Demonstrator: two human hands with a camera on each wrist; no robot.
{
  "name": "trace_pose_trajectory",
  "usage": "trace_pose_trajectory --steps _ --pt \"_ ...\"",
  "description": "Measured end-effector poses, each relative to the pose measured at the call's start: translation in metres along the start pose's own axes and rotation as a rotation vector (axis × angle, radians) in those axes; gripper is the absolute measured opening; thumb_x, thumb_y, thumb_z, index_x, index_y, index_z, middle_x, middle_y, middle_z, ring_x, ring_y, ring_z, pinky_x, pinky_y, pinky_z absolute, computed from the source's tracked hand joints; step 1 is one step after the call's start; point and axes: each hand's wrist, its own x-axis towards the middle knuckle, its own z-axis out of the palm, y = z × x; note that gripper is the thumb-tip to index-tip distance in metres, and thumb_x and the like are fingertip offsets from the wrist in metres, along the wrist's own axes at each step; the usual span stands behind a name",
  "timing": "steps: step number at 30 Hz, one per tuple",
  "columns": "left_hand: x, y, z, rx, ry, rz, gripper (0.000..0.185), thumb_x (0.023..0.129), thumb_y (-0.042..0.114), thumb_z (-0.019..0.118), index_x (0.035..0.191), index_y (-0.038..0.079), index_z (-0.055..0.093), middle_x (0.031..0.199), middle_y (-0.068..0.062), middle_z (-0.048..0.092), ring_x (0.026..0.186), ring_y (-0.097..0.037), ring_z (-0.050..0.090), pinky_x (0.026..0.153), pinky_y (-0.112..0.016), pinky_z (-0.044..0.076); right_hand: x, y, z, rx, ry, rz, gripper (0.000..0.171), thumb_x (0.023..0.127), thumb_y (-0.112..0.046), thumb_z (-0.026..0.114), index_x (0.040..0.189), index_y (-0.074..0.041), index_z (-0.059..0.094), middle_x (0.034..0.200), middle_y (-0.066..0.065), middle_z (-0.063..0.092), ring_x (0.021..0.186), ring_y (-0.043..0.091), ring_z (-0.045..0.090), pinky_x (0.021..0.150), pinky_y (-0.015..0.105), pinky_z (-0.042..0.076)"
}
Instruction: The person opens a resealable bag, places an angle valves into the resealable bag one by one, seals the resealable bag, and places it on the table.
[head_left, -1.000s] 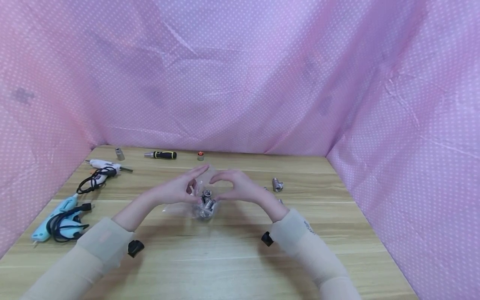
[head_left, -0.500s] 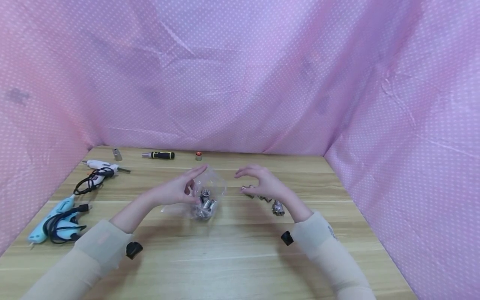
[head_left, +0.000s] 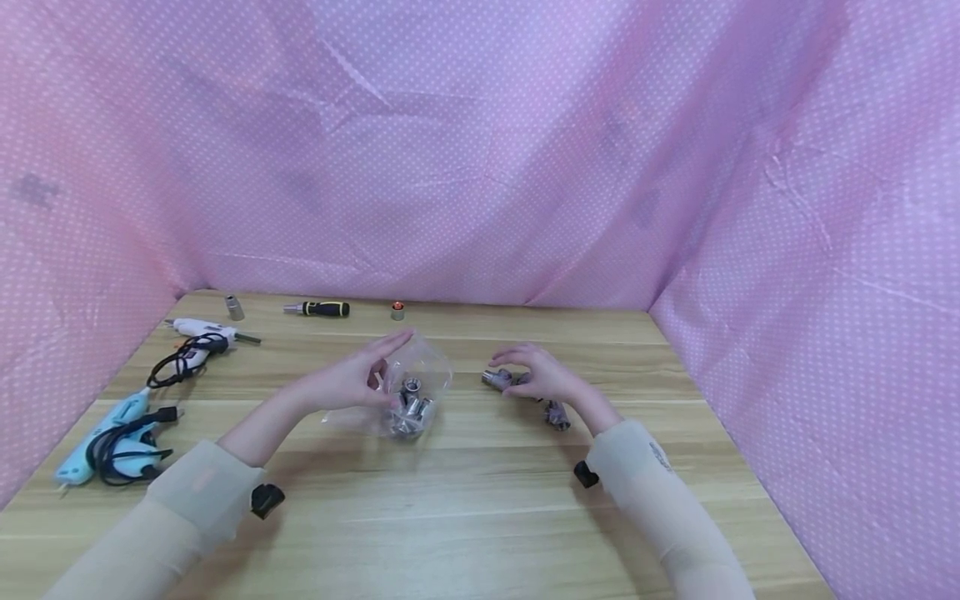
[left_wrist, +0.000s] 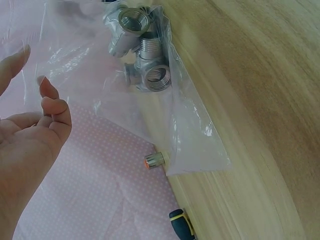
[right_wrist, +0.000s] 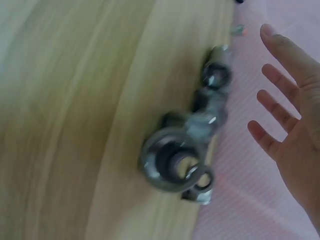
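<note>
A clear plastic bag (head_left: 431, 358) with several metal pipe fittings (head_left: 412, 408) inside stands on the table, its mouth spread. My left hand (head_left: 352, 379) holds the bag at its left side, forefinger near the top of the rim and thumb lower down. The left wrist view shows threaded fittings (left_wrist: 150, 65) through the film. My right hand (head_left: 543, 375) reaches over a row of loose pipe fittings (head_left: 497, 379), thumb and fingers apart. In the right wrist view its fingers (right_wrist: 280, 110) are spread beside the blurred fittings (right_wrist: 172, 160); I see no grip on them.
A white glue gun (head_left: 201, 329) and a light blue glue gun (head_left: 123, 429), both with black cords, lie at the left. Along the back edge are a metal fitting (head_left: 235, 307), a black and yellow screwdriver (head_left: 322, 309) and a small orange-topped piece (head_left: 397, 311). Pink dotted cloth (head_left: 480, 167) surrounds the table.
My right hand has moved from the bag's mouth to the right and down over the loose fittings. The left hand stays at the bag.
</note>
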Motion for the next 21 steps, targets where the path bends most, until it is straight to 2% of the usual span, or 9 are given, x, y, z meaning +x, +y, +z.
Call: trace_pose_trajectory --steps 4,13,18,21 --pt "-0.001 0.0 0.0 0.006 0.002 0.002 0.103 0.074 0.016 0.078 0.152 0.007 0.012 0.128 -0.016 0.042 0.077 -0.016 0.052 0.067 -0.025 0.05 0.002 0.013 0.003 -0.017 -0.051 0.054 0.052 0.077 -0.023 0.077 0.124 -0.011 0.061 0.133 0.009 0.054 0.128 0.029 0.043 0.109 0.051 0.027" --pt "-0.003 -0.001 0.0 0.008 0.002 0.001 0.102 0.075 0.018 0.079 0.152 0.008 0.013 0.119 -0.013 0.046 0.077 -0.017 0.051 0.068 -0.026 0.049 0.007 0.023 0.008 -0.046 -0.155 0.145 0.049 0.077 -0.029 0.077 0.122 -0.014 0.062 0.127 0.005 0.058 0.12 0.025 0.048 0.103 0.047 0.038" --pt "-0.004 -0.002 0.0 0.015 0.004 0.002 0.102 0.075 0.018 0.079 0.152 0.008 0.013 0.118 -0.012 0.046 0.077 -0.017 0.051 0.067 -0.026 0.049 0.007 0.026 0.013 -0.014 -0.16 0.222 0.046 0.078 -0.032 0.077 0.119 -0.019 0.064 0.128 0.002 0.056 0.121 0.024 0.046 0.102 0.047 0.037" --pt "-0.005 -0.003 0.001 0.018 0.01 0.001 0.102 0.075 0.018 0.079 0.152 0.009 0.013 0.122 -0.013 0.046 0.078 -0.017 0.051 0.068 -0.026 0.049 0.008 0.026 0.015 0.011 -0.145 0.223 0.042 0.079 -0.029 0.076 0.118 -0.018 0.064 0.122 0.001 0.058 0.113 0.02 0.05 0.098 0.043 0.041"
